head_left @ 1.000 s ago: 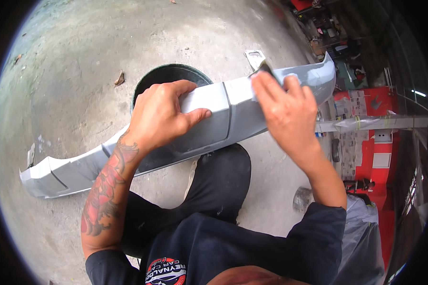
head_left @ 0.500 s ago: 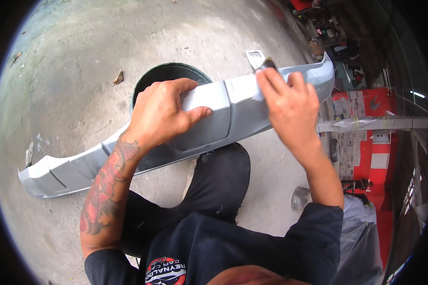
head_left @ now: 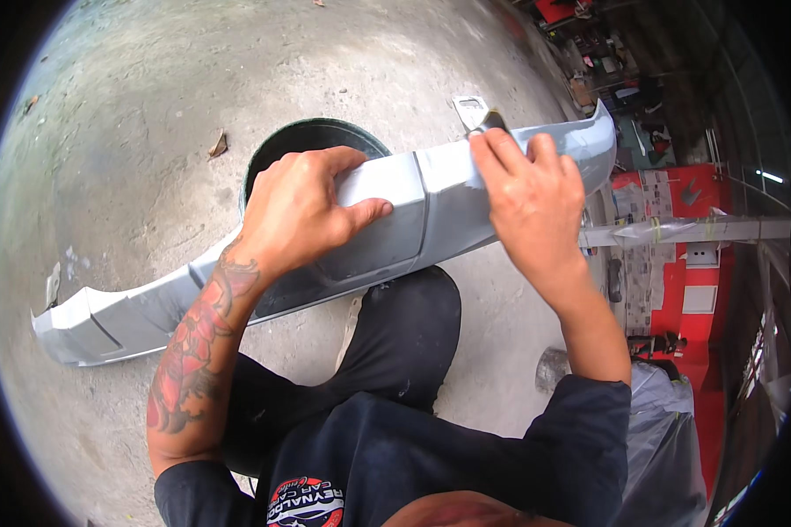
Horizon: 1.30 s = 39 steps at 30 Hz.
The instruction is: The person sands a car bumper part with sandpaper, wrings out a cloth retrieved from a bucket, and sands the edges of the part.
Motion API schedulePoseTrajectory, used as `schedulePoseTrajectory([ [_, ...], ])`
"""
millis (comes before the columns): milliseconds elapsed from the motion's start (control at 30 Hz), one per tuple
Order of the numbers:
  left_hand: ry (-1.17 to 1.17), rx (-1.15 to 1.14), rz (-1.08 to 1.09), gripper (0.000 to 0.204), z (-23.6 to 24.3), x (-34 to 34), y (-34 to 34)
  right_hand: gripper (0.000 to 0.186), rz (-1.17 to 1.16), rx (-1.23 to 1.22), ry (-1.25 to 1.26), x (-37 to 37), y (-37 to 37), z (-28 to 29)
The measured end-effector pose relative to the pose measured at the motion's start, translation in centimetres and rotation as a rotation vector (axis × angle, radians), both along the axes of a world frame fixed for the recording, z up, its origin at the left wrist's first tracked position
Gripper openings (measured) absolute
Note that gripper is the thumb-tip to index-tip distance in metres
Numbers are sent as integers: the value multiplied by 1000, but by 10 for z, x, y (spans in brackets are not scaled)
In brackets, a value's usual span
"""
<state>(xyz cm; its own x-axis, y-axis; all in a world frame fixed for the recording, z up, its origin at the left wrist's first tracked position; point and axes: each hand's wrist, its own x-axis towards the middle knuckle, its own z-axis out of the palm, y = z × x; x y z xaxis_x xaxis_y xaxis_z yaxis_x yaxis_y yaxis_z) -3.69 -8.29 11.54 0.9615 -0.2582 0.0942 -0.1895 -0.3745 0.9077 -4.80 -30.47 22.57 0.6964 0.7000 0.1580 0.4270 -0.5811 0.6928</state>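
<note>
The left hand [head_left: 297, 206], fingers partly hidden, clamps a grey panel [head_left: 455, 206] running from nine to two o'clock; apart from it, the right hand [head_left: 533, 198] grips a mostly covered dark pad [head_left: 496, 119] at one, a partly hidden tub [head_left: 312, 132] at eleven.

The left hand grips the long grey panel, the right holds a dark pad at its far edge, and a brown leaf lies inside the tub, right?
Not quite: the head view shows the brown leaf on the floor, left of the tub, not inside it. The left hand grips the long grey panel, and the right hand holds a dark pad at its far edge.
</note>
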Motion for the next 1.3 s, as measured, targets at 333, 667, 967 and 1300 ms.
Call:
schedulePoseTrajectory([
  [333,-11,-3,-9,54,-1,1,1,34,-153,-51,-64,3,-3,7],
  [667,21,-11,-16,54,-1,1,-1,31,-20,9,6,-15,-4,-2],
  [967,28,-33,-21,54,-1,1,-1,38,-59,2,2,-4,-13,10],
  [1300,-10,-52,-3,55,0,2,-1,31,-64,-27,-118,5,-15,6],
])
